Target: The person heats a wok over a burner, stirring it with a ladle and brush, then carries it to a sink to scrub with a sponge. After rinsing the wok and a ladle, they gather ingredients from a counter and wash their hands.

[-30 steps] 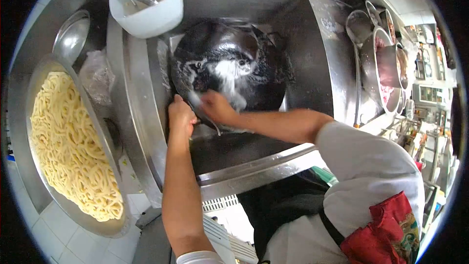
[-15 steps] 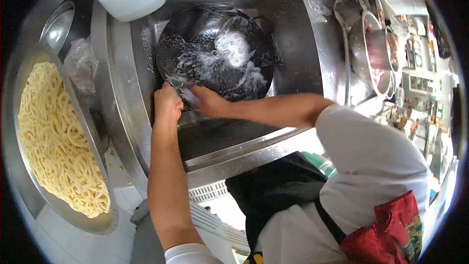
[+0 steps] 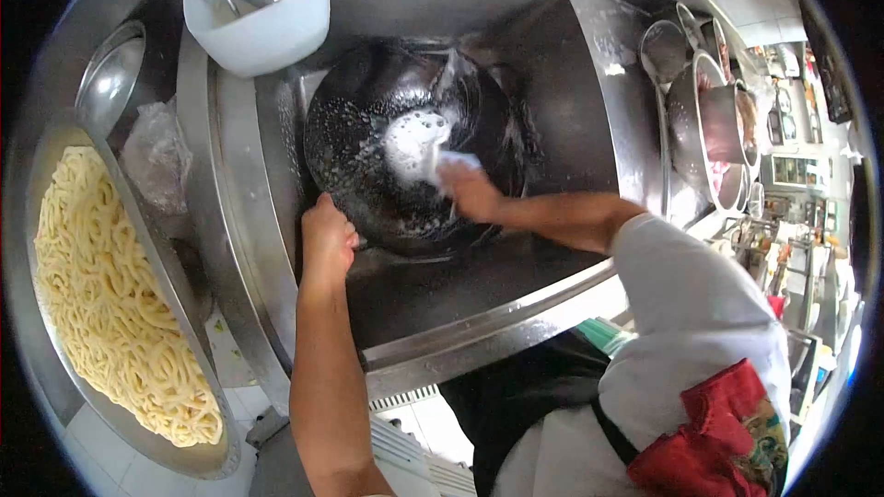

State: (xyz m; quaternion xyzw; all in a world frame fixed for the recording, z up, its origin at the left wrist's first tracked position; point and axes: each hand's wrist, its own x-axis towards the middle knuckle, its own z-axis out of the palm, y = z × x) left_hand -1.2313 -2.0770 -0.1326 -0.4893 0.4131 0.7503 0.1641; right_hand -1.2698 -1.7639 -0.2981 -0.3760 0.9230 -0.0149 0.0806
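Note:
A large dark wok point(image 3: 354, 143) lies in a steel sink, wet, with white suds point(image 3: 414, 138) pooled at its middle. At the wok's near left rim, my left hand point(image 3: 329, 235) is closed around the edge. My right hand point(image 3: 471, 191) is inside the wok, its fingers closed on a pale cloth or pad point(image 3: 458, 162) beside the suds. The exact kind of that pad is hard to make out.
Left of the sink stands a large pan of thick noodles point(image 3: 120, 313), with a plastic bag point(image 3: 157, 152) and metal bowl point(image 3: 110, 78) behind. A white tub point(image 3: 267, 32) with utensils overhangs the back left corner. Metal bowls point(image 3: 683, 120) stand at right.
My right hand has moved from the wok's near left rim to the right, into the wok with the pad. The suds have changed shape, and the view has shifted slightly.

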